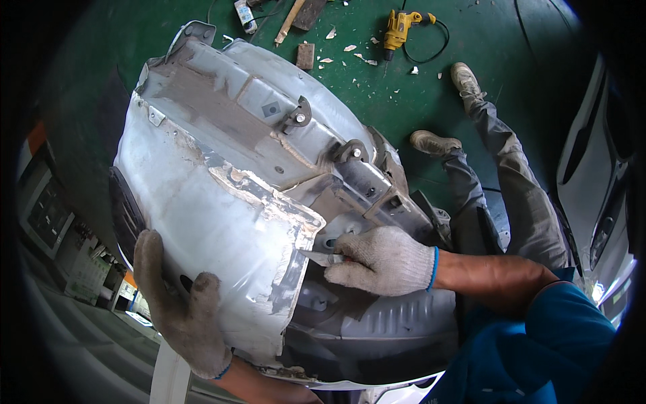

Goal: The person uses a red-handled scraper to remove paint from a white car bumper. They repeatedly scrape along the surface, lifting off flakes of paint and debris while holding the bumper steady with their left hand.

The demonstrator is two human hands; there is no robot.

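Observation:
My right hand (pixel 386 260), in a knitted work glove, grips a short metal blade (pixel 322 258) with a bit of red at its handle. The blade's tip meets the stripped, flaking edge (pixel 293 257) of a white car-body panel (pixel 202 202). On the panel's left side lies my left hand (pixel 184 308), also gloved, its thumb and fingers spread and holding nothing. Near the blade the panel's edge shows grey metal and ragged pale coating. The fingers around the handle hide most of it.
Bolted brackets (pixel 301 117) stand on the inner car-body structure. On the green floor (pixel 363 96) are a yellow power drill (pixel 397 31) with a cord, wood blocks (pixel 305 56) and pale flakes. Legs in grey trousers (pixel 525 202) extend at right, beside a car's bodywork (pixel 588 151).

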